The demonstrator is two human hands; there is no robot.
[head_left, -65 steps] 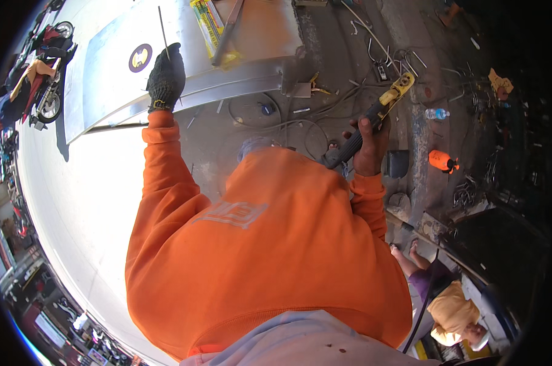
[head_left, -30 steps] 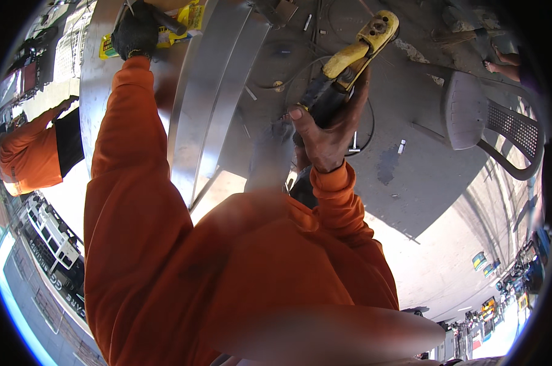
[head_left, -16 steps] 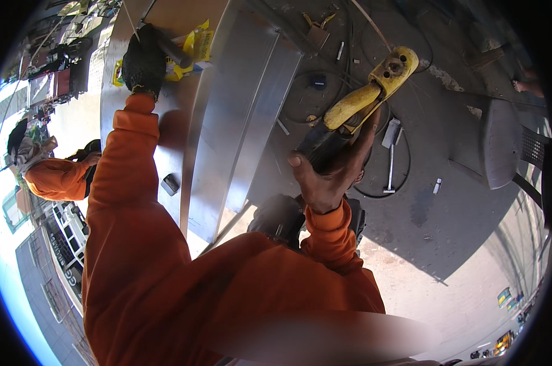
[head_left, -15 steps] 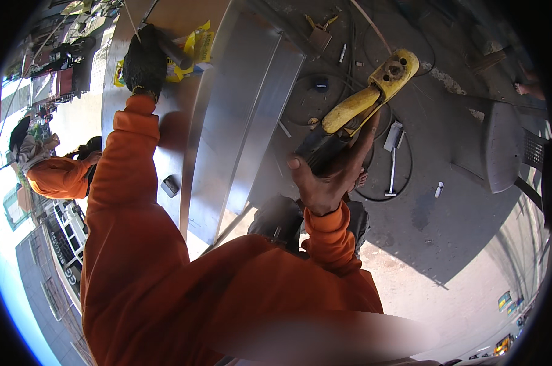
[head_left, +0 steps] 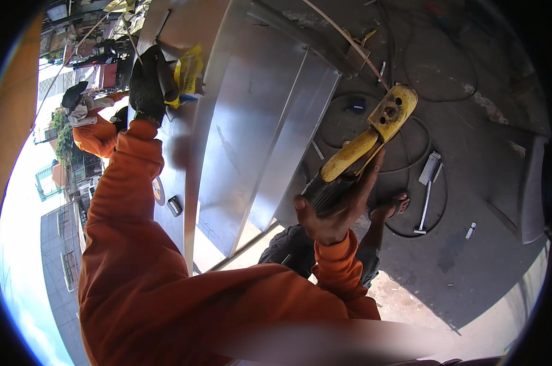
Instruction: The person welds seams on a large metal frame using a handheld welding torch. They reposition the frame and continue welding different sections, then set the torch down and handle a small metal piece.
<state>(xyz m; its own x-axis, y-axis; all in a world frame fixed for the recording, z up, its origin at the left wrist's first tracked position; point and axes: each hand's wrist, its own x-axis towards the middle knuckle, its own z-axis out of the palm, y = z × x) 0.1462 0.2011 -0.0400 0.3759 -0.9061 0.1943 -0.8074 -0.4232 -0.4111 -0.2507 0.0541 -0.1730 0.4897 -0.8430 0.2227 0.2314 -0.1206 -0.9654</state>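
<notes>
My right hand (head_left: 343,213), bare, is closed around the black ribbed handle of a welding electrode holder (head_left: 349,155) with a yellow jaw end. From its head a thin welding rod (head_left: 343,36) runs up and to the left. My left hand (head_left: 145,88) wears a dark glove and rests over a shiny metal surface (head_left: 218,18). Its fingers look curled, with a dark tube-like piece (head_left: 167,82) beside them and thin rods sticking up near them. What the glove grips is unclear. A yellow packet (head_left: 189,73) lies just right of that hand.
A small dark object (head_left: 175,205) sits on the metal. On the floor are a looped cable (head_left: 445,207), a long-handled metal tool (head_left: 425,207) and a blue-black item (head_left: 356,107). A grey chair (head_left: 532,195) stands far right. Another person (head_left: 93,134) in orange is at left.
The view has shifted, and the metal panels and floor items now sit lower and further right. A sandalled foot shows more fully. My right hand still holds the electrode holder.
</notes>
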